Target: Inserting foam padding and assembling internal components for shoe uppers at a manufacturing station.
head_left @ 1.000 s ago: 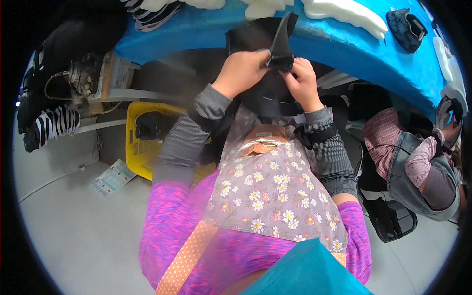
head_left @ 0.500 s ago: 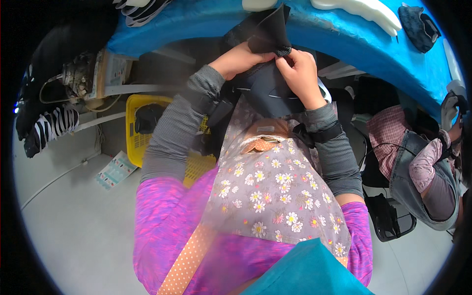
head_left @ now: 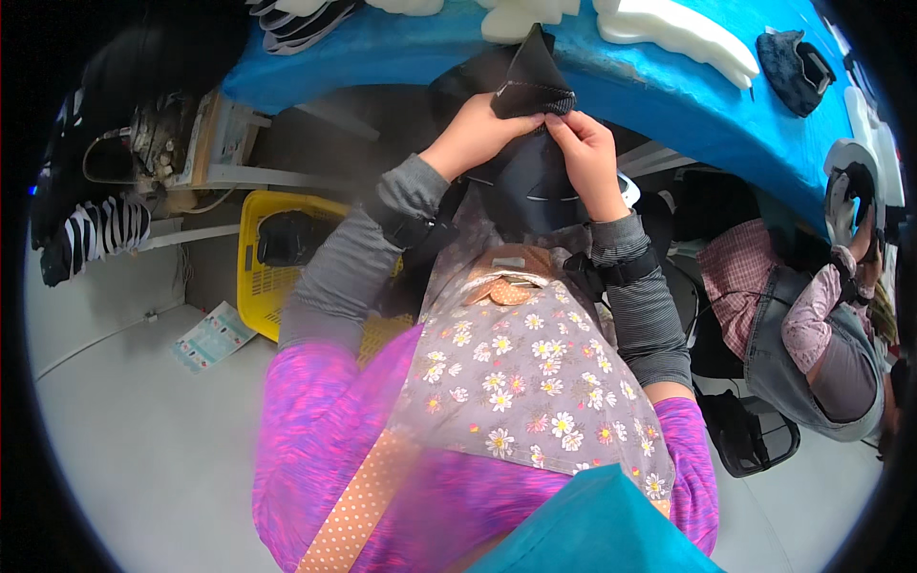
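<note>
A black fabric piece [head_left: 533, 76], pointed at the top with a light dotted line of stitching along its lower edge, is held up over my lap. My left hand [head_left: 482, 136] grips it from the left, the thumb lying along the edge. From the right, my right hand [head_left: 586, 158] pinches the same edge, its thumb and fingertips meeting the left thumb. Below both hands lies more dark cloth [head_left: 530, 196], partly over the flowered apron [head_left: 516, 372]. Whether it joins the held piece cannot be seen.
A table with a blue cover [head_left: 659, 91] curves ahead, carrying white foam shapes [head_left: 673, 33] and a dark shoe upper [head_left: 795, 72]. Left stands a yellow basket [head_left: 250, 286] with a black item inside. Striped pieces [head_left: 107, 229] hang further left. A co-worker [head_left: 812, 334] sits at right.
The black piece has been turned so its stitched lower edge shows, and my fingers have come together along that edge. The view has shifted slightly. The co-worker's hands have moved a little.
</note>
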`<action>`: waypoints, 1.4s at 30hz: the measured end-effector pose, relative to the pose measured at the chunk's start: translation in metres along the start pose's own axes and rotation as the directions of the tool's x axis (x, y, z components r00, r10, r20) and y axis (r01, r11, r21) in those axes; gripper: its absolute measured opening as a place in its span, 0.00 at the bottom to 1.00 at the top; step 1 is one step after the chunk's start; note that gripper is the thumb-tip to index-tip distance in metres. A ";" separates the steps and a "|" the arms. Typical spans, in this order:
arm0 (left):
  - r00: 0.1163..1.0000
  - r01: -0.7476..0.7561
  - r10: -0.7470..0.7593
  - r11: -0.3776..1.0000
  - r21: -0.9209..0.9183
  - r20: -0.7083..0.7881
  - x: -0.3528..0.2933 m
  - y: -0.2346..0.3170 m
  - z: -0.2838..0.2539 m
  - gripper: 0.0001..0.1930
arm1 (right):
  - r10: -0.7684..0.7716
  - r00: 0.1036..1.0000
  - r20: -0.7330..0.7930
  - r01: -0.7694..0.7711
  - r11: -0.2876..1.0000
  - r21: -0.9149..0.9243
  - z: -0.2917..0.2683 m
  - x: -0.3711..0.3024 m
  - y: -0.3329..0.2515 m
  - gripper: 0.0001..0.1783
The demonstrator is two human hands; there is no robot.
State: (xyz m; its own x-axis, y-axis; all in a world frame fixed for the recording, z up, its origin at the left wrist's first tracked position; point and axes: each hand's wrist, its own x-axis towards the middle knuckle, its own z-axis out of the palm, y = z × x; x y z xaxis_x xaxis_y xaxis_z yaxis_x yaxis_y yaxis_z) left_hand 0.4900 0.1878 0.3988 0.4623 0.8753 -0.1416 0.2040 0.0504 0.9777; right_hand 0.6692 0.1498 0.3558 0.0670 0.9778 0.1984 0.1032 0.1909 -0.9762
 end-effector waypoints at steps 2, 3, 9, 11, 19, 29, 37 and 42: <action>0.999 -0.035 0.035 0.999 0.018 0.005 -0.003 0.000 0.002 0.18 | -0.058 0.998 -0.001 0.057 0.996 -0.062 -0.003 -0.003 -0.001 0.12; 1.000 0.030 -0.030 0.998 -0.052 0.008 -0.003 -0.006 0.002 0.18 | -0.115 0.993 0.012 0.116 0.986 -0.121 -0.002 -0.004 -0.002 0.13; 0.957 0.289 -0.278 0.937 -0.198 0.079 0.011 -0.009 0.002 0.17 | 0.202 0.978 0.056 -0.198 0.978 -0.067 -0.013 0.001 0.003 0.15; 0.923 0.386 -0.374 0.890 -0.245 0.095 0.015 -0.017 0.002 0.18 | 0.246 0.968 0.044 -0.240 0.965 -0.106 -0.011 0.006 0.005 0.16; 0.949 0.314 -0.314 0.927 -0.204 0.030 0.019 -0.030 0.008 0.19 | 0.363 0.931 0.033 -0.360 0.929 -0.088 -0.009 0.007 0.010 0.16; 0.998 0.018 -0.025 0.993 -0.114 -0.055 0.006 -0.028 -0.003 0.14 | 0.132 0.990 0.045 -0.128 0.989 -0.078 0.007 0.011 0.012 0.16; 0.980 0.196 -0.199 0.971 -0.138 -0.003 0.019 -0.040 -0.020 0.18 | 0.224 0.973 0.056 -0.218 0.970 -0.103 0.017 0.025 0.025 0.16; 0.954 0.287 -0.297 0.938 -0.193 -0.026 0.019 -0.043 0.003 0.19 | 0.270 0.963 0.014 -0.270 0.962 -0.042 0.005 0.012 0.025 0.16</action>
State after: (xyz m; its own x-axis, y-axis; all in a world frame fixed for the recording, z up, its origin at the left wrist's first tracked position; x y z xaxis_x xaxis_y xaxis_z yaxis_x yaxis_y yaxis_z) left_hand 0.4925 0.2006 0.3537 0.3580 0.8331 -0.4217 0.1576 0.3913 0.9067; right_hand 0.6673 0.1671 0.3338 0.0780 0.9942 -0.0744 0.1233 -0.0837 -0.9888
